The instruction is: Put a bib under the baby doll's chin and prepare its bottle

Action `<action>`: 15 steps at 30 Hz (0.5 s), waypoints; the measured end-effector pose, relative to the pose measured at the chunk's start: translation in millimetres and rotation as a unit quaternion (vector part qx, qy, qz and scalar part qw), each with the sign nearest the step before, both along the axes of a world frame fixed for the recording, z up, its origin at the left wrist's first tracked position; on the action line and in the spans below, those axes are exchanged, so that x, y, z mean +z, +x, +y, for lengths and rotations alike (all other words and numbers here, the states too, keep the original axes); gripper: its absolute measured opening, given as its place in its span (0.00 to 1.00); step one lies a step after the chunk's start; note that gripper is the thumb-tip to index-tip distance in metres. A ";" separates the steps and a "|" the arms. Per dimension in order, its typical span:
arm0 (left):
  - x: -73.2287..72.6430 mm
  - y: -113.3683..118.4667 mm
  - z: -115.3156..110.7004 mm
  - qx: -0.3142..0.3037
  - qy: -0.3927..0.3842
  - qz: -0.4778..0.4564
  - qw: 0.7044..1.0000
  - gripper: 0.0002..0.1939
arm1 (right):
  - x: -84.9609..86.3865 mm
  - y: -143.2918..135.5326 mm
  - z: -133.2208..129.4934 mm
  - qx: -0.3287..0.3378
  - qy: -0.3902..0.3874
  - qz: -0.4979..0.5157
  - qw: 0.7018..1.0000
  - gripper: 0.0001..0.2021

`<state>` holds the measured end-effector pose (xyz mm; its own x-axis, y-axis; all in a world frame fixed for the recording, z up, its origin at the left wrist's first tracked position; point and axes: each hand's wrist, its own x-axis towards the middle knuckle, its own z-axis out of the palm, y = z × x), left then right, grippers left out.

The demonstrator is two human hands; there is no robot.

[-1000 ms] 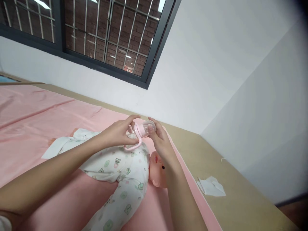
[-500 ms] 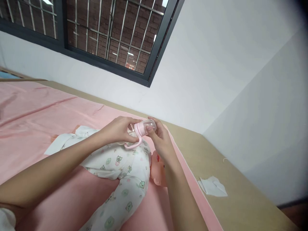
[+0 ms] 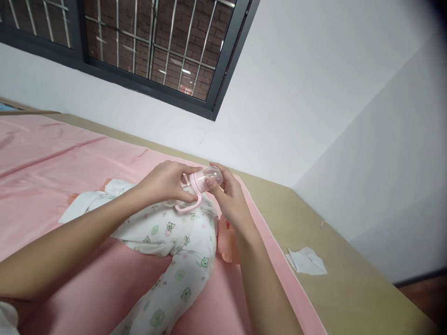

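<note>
A baby bottle [image 3: 196,182] with a pink collar, pink handles and a clear dome cap is held up over a doll. My left hand [image 3: 169,182] is wrapped round the bottle's body, its thumb by the handle. At the cap end, my right hand [image 3: 228,193] grips the clear cap [image 3: 213,175] between thumb and fingers. Beneath lies the doll in white clothes [image 3: 181,237] printed with green bears. Its head [image 3: 226,239] is partly hidden behind my right forearm, and its feet point to the left.
A pink sheet [image 3: 70,158] covers much of the wooden surface [image 3: 275,204]. On the bare wood at the right lies a folded white cloth or tissue [image 3: 307,261]. White walls [image 3: 279,102] and a dark-framed, barred window [image 3: 150,46] stand behind.
The view has shifted slightly, so everything sits a little further left and higher. Both hands keep their hold on the bottle and its cap, which still looks seated.
</note>
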<state>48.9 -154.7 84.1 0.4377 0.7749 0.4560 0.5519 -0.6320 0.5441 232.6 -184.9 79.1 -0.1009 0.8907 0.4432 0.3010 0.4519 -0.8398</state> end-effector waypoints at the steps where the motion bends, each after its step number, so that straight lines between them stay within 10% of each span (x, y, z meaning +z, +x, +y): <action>1: 0.5 0.0 -1.0 0.000 0.002 -0.004 1.000 0.30 | 0.1 -0.3 -0.3 0.003 0.001 0.003 1.000 0.25; 15: 3.2 -0.3 -4.2 0.010 0.012 0.002 1.000 0.25 | -1.3 -1.8 0.6 0.049 -0.002 0.037 0.998 0.23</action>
